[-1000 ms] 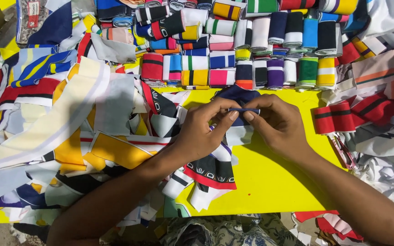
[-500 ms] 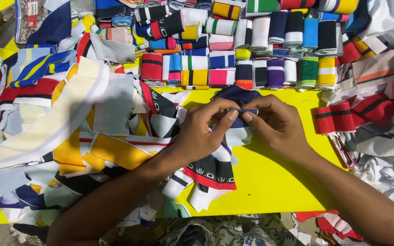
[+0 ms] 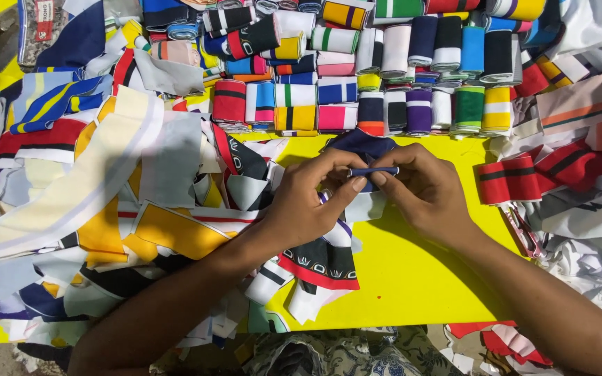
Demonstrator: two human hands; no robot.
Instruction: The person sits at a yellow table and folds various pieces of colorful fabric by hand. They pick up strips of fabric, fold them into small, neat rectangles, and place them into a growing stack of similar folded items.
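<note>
My left hand (image 3: pixel 315 198) and my right hand (image 3: pixel 423 191) meet over a yellow table (image 3: pixel 419 278). Together their fingertips pinch a thin dark blue fabric strip (image 3: pixel 374 170), rolled or folded into a narrow band, held level between them. A larger piece of the same navy cloth (image 3: pixel 363 144) lies just behind the fingers. Under my left wrist sits a striped scrap in black, red and white (image 3: pixel 318 268).
Rows of folded striped fabric bands in many colours (image 3: pixel 384 83) line the far side. Loose cloth scraps (image 3: pixel 92 202) are heaped on the left. Red striped bands (image 3: pixel 510 181) and white cloth lie on the right, with small scissors (image 3: pixel 524 233) near my right forearm.
The hands stay in place; the fingers have shifted slightly along the blue strip.
</note>
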